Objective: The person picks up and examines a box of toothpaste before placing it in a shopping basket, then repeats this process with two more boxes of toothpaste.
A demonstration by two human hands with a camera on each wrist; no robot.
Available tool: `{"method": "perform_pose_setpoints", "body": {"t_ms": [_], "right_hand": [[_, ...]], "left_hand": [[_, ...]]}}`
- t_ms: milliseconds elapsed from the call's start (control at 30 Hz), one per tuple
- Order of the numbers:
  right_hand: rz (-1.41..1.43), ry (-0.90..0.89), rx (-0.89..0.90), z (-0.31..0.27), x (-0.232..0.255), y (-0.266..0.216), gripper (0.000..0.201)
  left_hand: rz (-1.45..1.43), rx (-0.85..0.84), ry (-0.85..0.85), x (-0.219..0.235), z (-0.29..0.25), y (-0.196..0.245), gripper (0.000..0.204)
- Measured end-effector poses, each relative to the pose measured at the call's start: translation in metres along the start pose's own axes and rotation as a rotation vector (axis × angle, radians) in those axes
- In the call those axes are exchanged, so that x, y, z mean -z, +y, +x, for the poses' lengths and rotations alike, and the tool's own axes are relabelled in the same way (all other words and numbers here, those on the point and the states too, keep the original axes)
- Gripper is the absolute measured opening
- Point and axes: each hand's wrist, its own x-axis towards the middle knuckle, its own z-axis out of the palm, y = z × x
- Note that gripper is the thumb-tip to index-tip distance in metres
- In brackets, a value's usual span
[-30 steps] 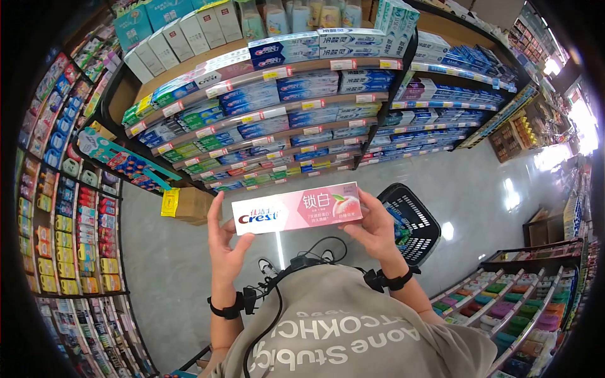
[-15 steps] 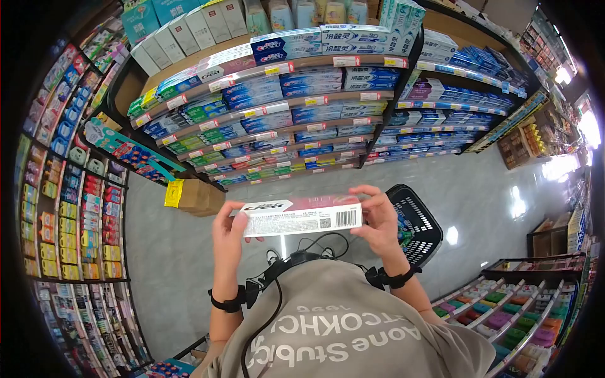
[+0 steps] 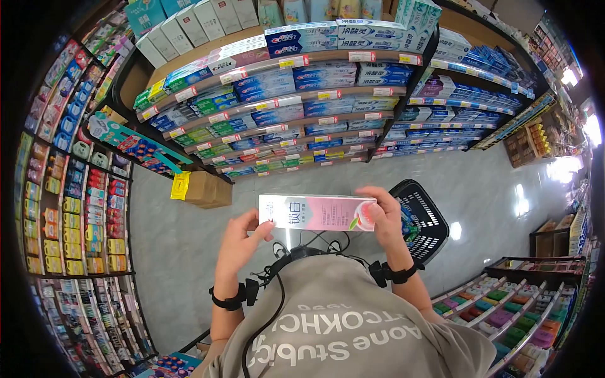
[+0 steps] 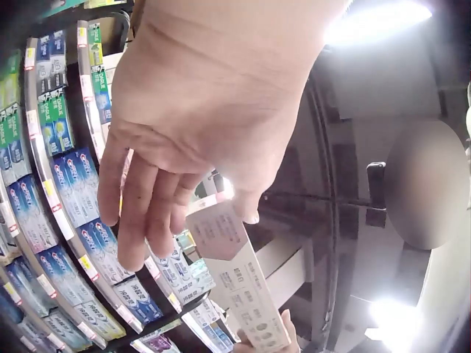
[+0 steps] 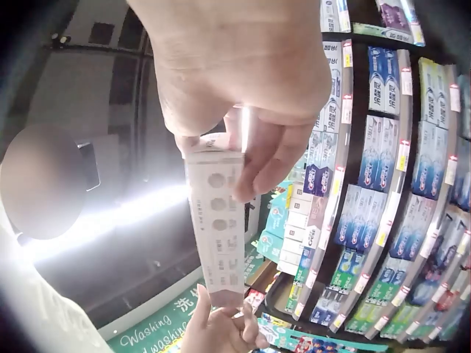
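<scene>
A pink and white toothpaste box (image 3: 318, 213) with a peach picture lies level in front of the chest in the head view. My right hand (image 3: 387, 220) pinches its right end, thumb on the near side. At the left end is my left hand (image 3: 242, 236), its thumb tip overlapping the box's near corner. In the left wrist view the fingers of the left hand (image 4: 195, 132) extend apart from the box (image 4: 235, 276), and the thumb tip is right at its end. The right wrist view shows the right hand (image 5: 243, 81) gripping the box (image 5: 215, 213) from above.
Shelves (image 3: 302, 101) of toothpaste boxes stand ahead. A black shopping basket (image 3: 428, 220) with goods inside is on the floor at right. A cardboard box (image 3: 211, 189) sits at the left shelf's foot. More stocked shelves (image 3: 75, 208) line the left; a rack (image 3: 504, 315) stands lower right.
The toothpaste box has been turned from its front, past its barcode side, to another pink and white face. It has shifted slightly right. The left hand's fingers have loosened from its end.
</scene>
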Motion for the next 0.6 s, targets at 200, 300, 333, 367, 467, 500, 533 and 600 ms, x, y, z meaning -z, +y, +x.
{"method": "perform_pose_setpoints", "body": {"t_ms": [200,300,333,367,467,500,533,600], "right_hand": [[0.071,0.001,-0.106,0.006,-0.023,0.013,0.032],[0.070,-0.051,-0.098,0.015,-0.036,0.018,0.034],[0.067,-0.072,-0.101,0.018,-0.042,0.019,0.035],[0.068,-0.086,-0.084,0.020,-0.049,0.018,0.037],[0.080,-0.126,-0.038,0.034,-0.073,0.013,0.046],[0.096,-0.137,-0.037,0.039,-0.081,0.014,0.049],[0.111,-0.148,-0.036,0.043,-0.088,0.014,0.052],[0.122,-0.196,-0.079,0.052,-0.099,0.016,0.061]], "left_hand": [[-0.013,0.045,0.008,0.025,0.000,0.004,0.030],[-0.013,0.022,0.023,0.043,0.000,-0.001,0.030],[-0.017,0.010,0.041,0.049,0.000,-0.002,0.030],[-0.021,-0.002,0.059,0.056,-0.001,-0.004,0.030],[0.006,0.004,0.065,0.078,0.002,-0.005,0.030],[0.021,0.015,0.061,0.087,0.002,-0.006,0.031],[-0.002,0.003,0.053,0.095,0.003,-0.011,0.033],[-0.050,-0.021,0.034,0.110,0.004,-0.027,0.040]]}}
